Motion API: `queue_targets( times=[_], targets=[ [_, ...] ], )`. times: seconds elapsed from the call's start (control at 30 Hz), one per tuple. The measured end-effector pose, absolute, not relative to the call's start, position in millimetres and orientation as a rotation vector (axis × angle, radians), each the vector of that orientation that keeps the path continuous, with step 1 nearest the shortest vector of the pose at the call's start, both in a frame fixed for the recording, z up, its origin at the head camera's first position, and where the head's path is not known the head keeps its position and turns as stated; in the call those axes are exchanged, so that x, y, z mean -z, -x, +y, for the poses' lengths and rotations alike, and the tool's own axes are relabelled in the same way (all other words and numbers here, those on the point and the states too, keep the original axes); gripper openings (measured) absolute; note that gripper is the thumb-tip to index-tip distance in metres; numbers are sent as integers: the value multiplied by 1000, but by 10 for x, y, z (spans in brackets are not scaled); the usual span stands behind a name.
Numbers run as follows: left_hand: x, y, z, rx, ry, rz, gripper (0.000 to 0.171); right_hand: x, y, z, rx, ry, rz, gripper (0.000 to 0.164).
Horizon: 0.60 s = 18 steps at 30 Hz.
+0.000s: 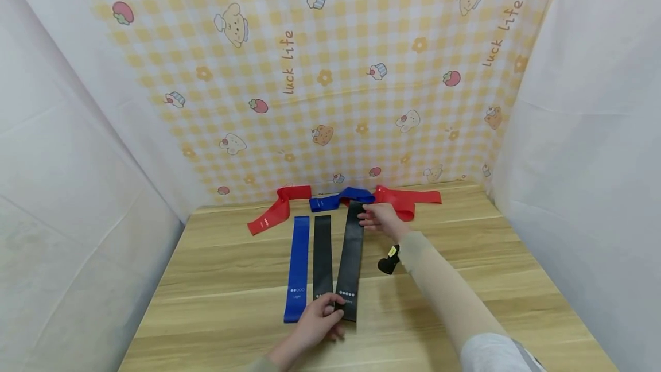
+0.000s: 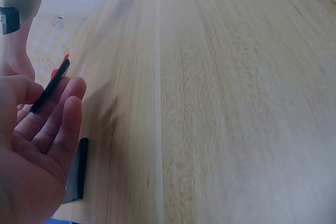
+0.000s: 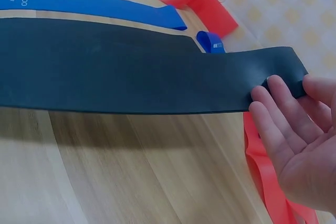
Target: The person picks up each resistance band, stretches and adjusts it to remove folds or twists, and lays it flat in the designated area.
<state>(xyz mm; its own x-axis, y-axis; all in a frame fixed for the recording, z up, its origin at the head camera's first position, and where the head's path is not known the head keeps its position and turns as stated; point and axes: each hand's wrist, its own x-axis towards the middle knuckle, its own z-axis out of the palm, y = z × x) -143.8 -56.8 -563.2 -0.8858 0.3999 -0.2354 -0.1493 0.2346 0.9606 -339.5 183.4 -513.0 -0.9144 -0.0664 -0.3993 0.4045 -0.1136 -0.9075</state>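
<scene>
A black resistance band (image 1: 352,251) with printed white dots is stretched out flat between my two hands, lifted a little off the wood. My left hand (image 1: 321,320) pinches its near end between thumb and fingers; the left wrist view shows the band (image 2: 51,86) edge-on in that grip. At the far end my right hand (image 3: 302,129) holds the band (image 3: 131,69) between thumb and fingers. Left of it, a second black band (image 1: 322,254) and a blue band (image 1: 298,263) marked "Light" lie straight, side by side.
Along the back of the wooden table (image 1: 217,280) lie a twisted red band (image 1: 279,208), a crumpled blue band (image 1: 325,204) and more red band (image 1: 408,200). A black strap-like item (image 1: 387,264) shows by my right wrist. A checked cloth (image 1: 320,108) hangs behind.
</scene>
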Motion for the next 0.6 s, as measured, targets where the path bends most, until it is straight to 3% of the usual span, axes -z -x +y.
queue_targets(
  times=[0.6],
  targets=[
    [5646,1485,-429,-1673,-170,2075,18,5196,3517,1646,2032,-349,1956,40]
  ],
)
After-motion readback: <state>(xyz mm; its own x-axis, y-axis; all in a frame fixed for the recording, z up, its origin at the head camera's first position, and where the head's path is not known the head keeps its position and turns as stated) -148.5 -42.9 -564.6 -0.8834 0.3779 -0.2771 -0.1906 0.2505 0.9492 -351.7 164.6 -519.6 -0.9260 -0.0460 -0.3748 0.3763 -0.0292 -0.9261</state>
